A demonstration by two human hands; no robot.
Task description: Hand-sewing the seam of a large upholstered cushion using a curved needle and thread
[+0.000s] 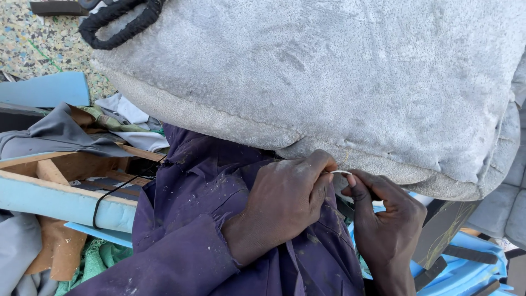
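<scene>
My left hand (287,197) is curled into a loose fist, back toward me, knuckles up, thumb and forefinger pinched tight at the top; its wrist comes out of a purple sleeve (186,257) that slants up from the lower left; my right hand (386,216) rises from below, palm inward, fingers bent, forefinger tip pressed near the left thumb; both hands almost touch.
</scene>
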